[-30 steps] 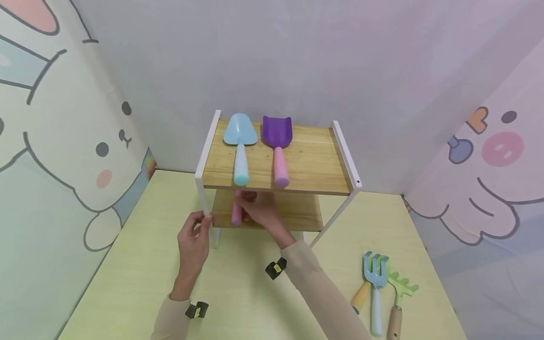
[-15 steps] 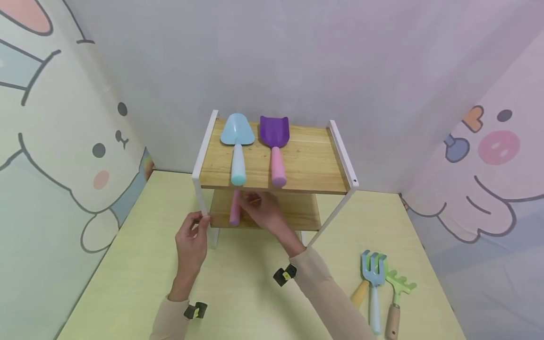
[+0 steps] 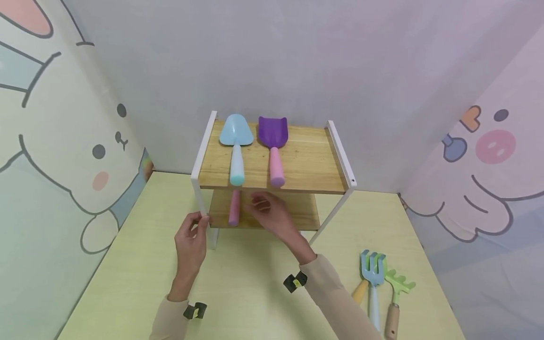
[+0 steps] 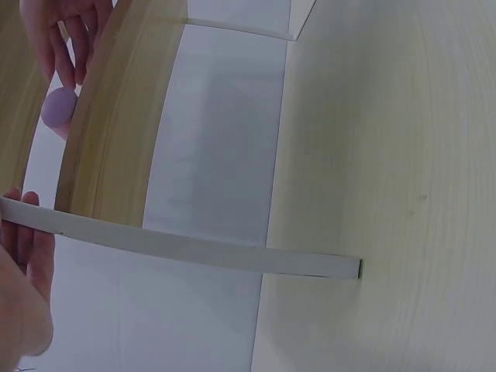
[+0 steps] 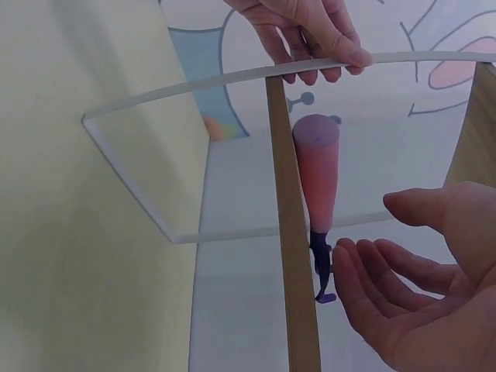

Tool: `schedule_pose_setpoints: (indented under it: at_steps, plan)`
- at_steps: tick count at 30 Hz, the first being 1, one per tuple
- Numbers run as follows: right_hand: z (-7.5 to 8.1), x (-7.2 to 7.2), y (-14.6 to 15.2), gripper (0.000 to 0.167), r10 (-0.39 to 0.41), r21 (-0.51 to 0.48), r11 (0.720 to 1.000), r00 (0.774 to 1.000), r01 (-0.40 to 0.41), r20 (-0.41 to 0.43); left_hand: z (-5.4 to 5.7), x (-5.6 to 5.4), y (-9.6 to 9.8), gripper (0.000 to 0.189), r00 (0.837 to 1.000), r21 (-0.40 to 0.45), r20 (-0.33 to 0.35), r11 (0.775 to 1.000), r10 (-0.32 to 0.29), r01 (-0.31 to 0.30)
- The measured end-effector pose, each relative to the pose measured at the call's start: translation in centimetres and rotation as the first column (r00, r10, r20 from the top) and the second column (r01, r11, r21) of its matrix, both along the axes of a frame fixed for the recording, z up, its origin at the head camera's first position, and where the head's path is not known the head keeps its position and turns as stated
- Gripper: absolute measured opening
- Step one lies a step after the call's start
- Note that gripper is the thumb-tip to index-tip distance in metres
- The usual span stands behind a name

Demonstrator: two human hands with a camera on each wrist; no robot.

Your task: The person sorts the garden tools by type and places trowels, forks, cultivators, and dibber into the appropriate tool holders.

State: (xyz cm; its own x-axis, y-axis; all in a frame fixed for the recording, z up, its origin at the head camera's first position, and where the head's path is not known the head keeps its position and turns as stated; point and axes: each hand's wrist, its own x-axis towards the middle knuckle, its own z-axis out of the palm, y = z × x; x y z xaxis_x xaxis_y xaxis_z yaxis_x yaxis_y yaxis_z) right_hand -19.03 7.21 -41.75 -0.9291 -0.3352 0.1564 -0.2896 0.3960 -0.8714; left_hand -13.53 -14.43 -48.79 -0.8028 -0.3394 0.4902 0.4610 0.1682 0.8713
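Observation:
My left hand (image 3: 192,241) grips the white left front post (image 3: 201,200) of a two-tier wooden shelf, thumb and fingers on either side of it in the right wrist view. On the lower board (image 3: 293,212), toward the left, lies a garden tool with a pink handle (image 3: 234,208). Its dark purple head (image 5: 320,260) shows in the right wrist view; the upper board hides it from the head view. My right hand (image 3: 274,215) is between the two boards, just right of that tool, fingers loosely bent and holding nothing.
On the upper board (image 3: 314,160) lie a light blue trowel (image 3: 236,141) and a purple scoop (image 3: 273,134) with a pink handle. A blue fork (image 3: 373,274), a green rake (image 3: 397,283) and a yellow-handled tool (image 3: 360,292) lie on the table at the right.
My right hand has let go of the pink handle and moved off to the right, its fingers spreading. The tool stays on the lower board; my left hand keeps its grip on the post.

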Motion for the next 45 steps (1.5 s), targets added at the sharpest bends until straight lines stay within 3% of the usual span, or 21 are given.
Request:
schedule_pose_setpoints:
  at_steps: [20, 33, 41, 45]
  plan:
    - [-1.5, 1.7, 3.0, 0.034, 0.039, -0.105, 0.993, 0.992, -0.052, -0.124, 0.0, 0.0, 0.0, 0.004, 1.0, -0.014, -0.019, 1.0, 0.007, -0.007]
    - [-2.1, 3.0, 5.2, 0.037, 0.004, -0.139, 0.99, 0.988, -0.026, -0.154, 0.0, 0.1, 0.0, 0.005, 1.0, 0.0, -0.003, 1.0, 0.007, -0.007]
    - [0.6, 5.4, 6.2, 0.032, -0.011, -0.13, 0.991, 0.98, -0.015, -0.196, -0.1, 0.0, 0.0, 0.006, 1.0, 0.008, -0.013, 1.0, -0.004, 0.004]
    - [-0.9, 5.3, 7.3, 0.035, -0.014, -0.141, 0.99, 0.97, -0.021, -0.242, -0.2, 0.0, 0.0, 0.006, 1.0, 0.003, -0.011, 1.0, -0.003, 0.003]
